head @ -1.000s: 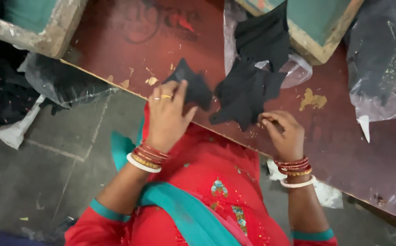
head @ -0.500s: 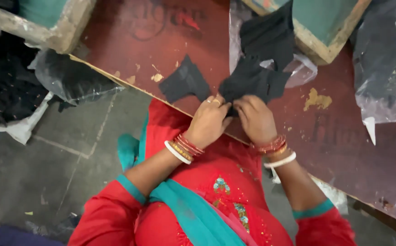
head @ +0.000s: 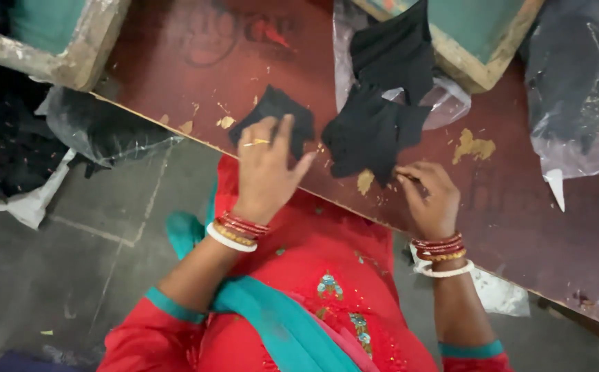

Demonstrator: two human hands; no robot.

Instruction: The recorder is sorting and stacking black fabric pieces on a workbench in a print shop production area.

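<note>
Table (head: 520,227): a dark red-brown board with a worn, scratched surface and flaked yellow spots; both hands rest on its near edge.
Framed screens: two wooden frames with green mesh, one far beyond the left hand (head: 45,34), one beyond the right hand (head: 482,34), rough pale wood.
Plastic bags: a clear crinkled sheet (head: 444,103) lies under the cloth beyond the right hand; a bigger bag with dark contents (head: 582,89) is far to that hand's outer side.
Large black cloth (head: 372,131): soft matte fabric, irregular shape with pointed corners, just in front of the right hand and touching its fingertips.
Small black cloth (head: 275,114): a flat, almost square piece, partly under the left fingers.
Left hand (head: 266,169): open and flat, fingers spread, pressing on the small black cloth; a thin ring, red and white bangles at the wrist.
Right hand (head: 429,196): fingers curled, pinching the lower edge of the large black cloth.
</note>
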